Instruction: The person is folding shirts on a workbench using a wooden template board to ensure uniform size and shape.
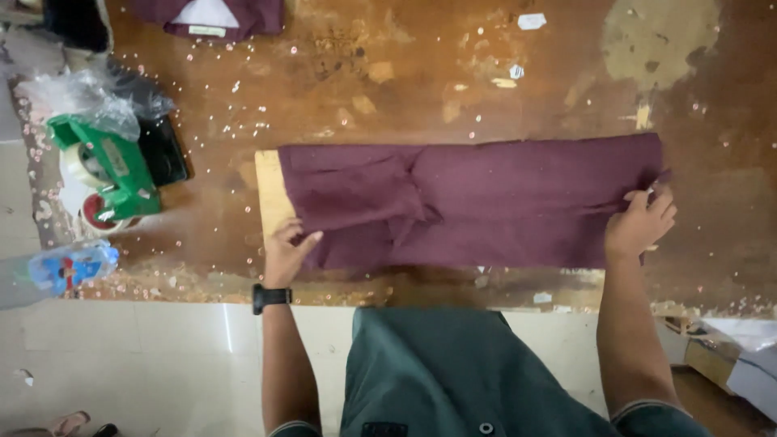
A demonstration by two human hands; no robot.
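The left hand is resting flat and unclenched on the maroon garment, which is hiding most of a folding board; the right hand is pinching the garment's far edge.

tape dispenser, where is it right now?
Head view, far left of the table: the green tape dispenser sits beside a black box, under crumpled clear plastic, well left of the maroon cloth.

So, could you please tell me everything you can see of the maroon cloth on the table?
The maroon cloth is a long folded band of soft woven-looking fabric, lying flat across the worn brown table. Creases and an overlapping fold bunch near its left-centre. Its left end covers part of a pale wooden board. The left hand presses its lower left corner; the right hand pinches its right edge.
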